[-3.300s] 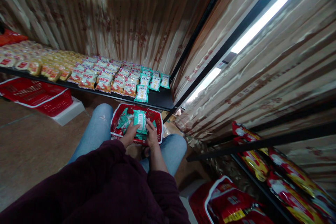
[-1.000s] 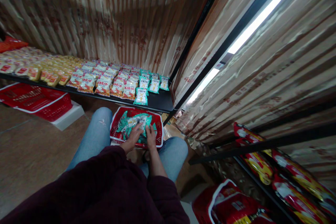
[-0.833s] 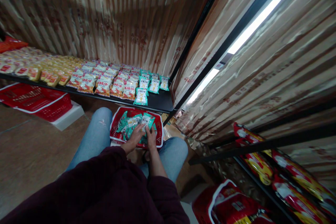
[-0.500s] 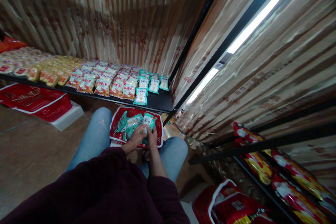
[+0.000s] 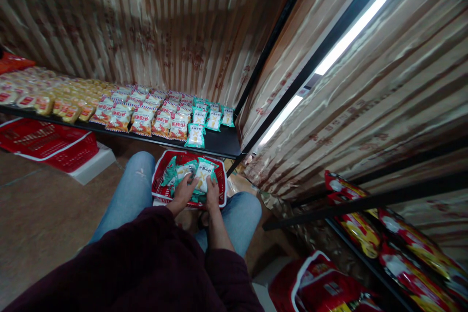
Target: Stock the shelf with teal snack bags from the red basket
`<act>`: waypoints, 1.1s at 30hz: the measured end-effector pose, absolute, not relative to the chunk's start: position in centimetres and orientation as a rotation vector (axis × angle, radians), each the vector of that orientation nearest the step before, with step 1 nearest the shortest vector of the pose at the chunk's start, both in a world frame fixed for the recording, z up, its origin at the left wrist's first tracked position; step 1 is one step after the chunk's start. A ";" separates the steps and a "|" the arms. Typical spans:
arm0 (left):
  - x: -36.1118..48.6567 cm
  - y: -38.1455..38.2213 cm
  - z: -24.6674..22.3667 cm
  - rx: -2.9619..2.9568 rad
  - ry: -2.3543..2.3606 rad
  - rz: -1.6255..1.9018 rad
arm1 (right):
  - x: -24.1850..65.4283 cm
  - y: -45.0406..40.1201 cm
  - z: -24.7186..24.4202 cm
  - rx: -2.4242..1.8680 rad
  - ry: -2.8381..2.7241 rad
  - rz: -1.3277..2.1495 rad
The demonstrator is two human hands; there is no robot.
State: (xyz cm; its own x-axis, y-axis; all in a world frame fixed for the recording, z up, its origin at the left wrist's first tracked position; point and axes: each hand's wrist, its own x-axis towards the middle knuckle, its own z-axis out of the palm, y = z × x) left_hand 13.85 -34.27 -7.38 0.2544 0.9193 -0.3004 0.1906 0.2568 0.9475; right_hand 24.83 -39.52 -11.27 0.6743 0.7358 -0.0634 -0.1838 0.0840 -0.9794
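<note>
A teal-and-white snack bag (image 5: pixel 204 169) faces up between my hands over the red basket (image 5: pixel 156 190). My right hand (image 5: pixel 212 195) grips its lower right side, thumb on the front. At its lower left edge, my left hand (image 5: pixel 185 191) is closed on the same bag; some of those fingers are hidden. More teal snack bags (image 5: pixel 170 170) lie loosely in the basket, partly covered by my hands. The basket sits between my knees, just below the shelf's edge.
Ahead, a black shelf (image 5: pixel 221 140) carries rows of teal bags (image 5: pixel 196 134), orange-and-white bags (image 5: pixel 142 119) and yellow packs (image 5: pixel 71 109). Another red basket (image 5: pixel 47 139) stands under it. At right are a black shelf post (image 5: pixel 270 126), red-and-yellow packages (image 5: pixel 356 229) and a third basket (image 5: pixel 292 282).
The bag's front has come into fuller view as my hands moved apart to its two sides. My left hand shifted slightly left. The shelf goods have not moved.
</note>
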 end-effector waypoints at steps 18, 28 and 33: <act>14.5 -34.0 -8.3 1.318 1.351 0.712 | 24.1 -39.6 -9.7 -1.537 -0.651 0.673; 14.8 -34.6 -7.6 1.466 1.378 0.683 | 24.0 -39.7 -9.3 -1.619 -0.694 0.549; 15.1 -34.5 -7.4 1.470 1.392 0.672 | 24.5 -39.7 -9.5 -1.610 -0.695 0.538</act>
State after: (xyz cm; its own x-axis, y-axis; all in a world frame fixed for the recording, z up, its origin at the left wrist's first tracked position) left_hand 15.14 -34.47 -7.40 0.1953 0.9558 -0.2198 0.4227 0.1202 0.8983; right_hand 24.45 -39.69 -9.54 0.7105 0.7025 0.0416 0.1363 -0.0793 -0.9875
